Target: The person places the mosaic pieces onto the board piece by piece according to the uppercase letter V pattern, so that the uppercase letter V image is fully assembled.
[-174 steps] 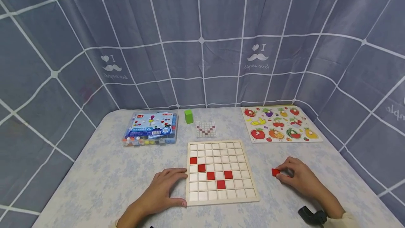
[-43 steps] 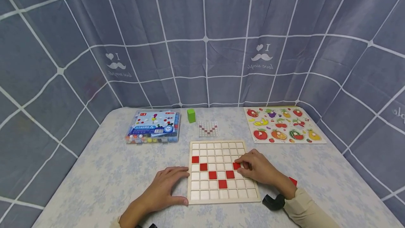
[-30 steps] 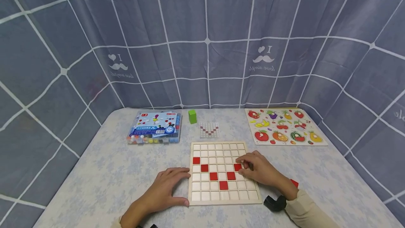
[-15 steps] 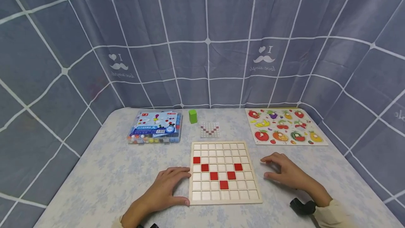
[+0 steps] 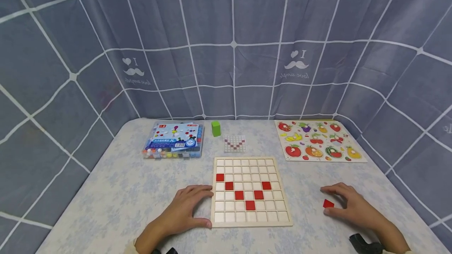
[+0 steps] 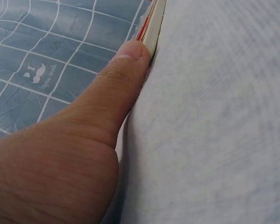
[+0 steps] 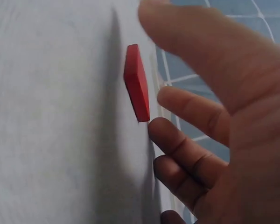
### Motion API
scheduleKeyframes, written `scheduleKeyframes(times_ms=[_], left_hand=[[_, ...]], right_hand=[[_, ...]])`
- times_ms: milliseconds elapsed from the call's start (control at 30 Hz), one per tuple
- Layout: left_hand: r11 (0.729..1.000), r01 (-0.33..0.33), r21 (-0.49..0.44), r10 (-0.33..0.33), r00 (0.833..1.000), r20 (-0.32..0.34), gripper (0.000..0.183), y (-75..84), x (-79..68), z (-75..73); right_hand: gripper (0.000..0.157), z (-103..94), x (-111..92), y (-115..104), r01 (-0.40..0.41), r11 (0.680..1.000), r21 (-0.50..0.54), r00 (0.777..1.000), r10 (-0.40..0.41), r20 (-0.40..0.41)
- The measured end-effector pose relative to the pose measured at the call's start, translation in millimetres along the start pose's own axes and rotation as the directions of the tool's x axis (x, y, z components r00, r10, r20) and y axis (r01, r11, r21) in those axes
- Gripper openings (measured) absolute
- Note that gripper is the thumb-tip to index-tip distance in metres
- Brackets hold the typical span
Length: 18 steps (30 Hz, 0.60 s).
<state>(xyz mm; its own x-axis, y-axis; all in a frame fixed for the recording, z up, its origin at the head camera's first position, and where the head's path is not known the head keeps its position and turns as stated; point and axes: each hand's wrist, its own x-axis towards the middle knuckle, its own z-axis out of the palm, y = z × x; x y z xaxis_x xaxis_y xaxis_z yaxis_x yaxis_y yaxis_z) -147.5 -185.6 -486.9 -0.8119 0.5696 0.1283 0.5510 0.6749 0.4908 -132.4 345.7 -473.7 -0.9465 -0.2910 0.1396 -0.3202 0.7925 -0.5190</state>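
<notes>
A square wooden grid board (image 5: 252,225) lies on the table, with white cells and several red tiles in a V-like pattern. My left hand (image 5: 185,211) rests along its left edge, fingers and thumb touching the frame; in the left wrist view the thumb (image 6: 119,77) meets the board's side. To the right of the board, a loose red tile (image 5: 328,204) lies on the tablecloth. Around it my right hand (image 5: 361,209) is spread, thumb and fingers apart. In the right wrist view, the red tile (image 7: 137,86) sits between thumb and fingers with gaps showing.
Behind the board lies a small pattern card (image 5: 235,144) with a V of coloured squares. A green block (image 5: 216,128) stands beside it. A clear plastic box of coloured parts (image 5: 173,140) is at back left, a fruit puzzle board (image 5: 319,140) at back right. A curtain (image 5: 233,69) hangs behind.
My right hand carried a red tile onto the right part of the board, let go, and moved right to the other loose red tile. The left hand stayed at the board's edge.
</notes>
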Motion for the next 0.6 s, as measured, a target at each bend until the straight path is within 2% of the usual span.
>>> scheduleKeyframes(times_ms=[133,233,333,600], left_hand=[[1.000,-0.004,0.005,0.004,1.000,0.001,0.081,0.2,-0.2,-0.5],[1.000,-0.006,0.003,0.006,1.000,-0.006,0.081,0.1,-0.7,-1.2],[1.000,-0.007,0.002,0.007,1.000,-0.009,0.081,-0.1,-0.8,-1.1],[1.000,-0.003,-0.007,0.003,1.000,-0.002,0.081,0.0,-0.8,0.1]], right_hand=[[0.044,3.0,-4.5,4.5,-0.014,1.000,0.007,1.000,0.014,-0.021],[0.035,6.4,-5.3,7.8,0.031,1.000,0.001,0.997,-0.030,-0.074],[0.033,8.2,-5.4,9.7,0.069,0.998,0.002,0.991,-0.068,-0.113],[0.036,6.9,-6.8,9.8,0.015,1.000,-0.020,0.993,-0.018,-0.119]])
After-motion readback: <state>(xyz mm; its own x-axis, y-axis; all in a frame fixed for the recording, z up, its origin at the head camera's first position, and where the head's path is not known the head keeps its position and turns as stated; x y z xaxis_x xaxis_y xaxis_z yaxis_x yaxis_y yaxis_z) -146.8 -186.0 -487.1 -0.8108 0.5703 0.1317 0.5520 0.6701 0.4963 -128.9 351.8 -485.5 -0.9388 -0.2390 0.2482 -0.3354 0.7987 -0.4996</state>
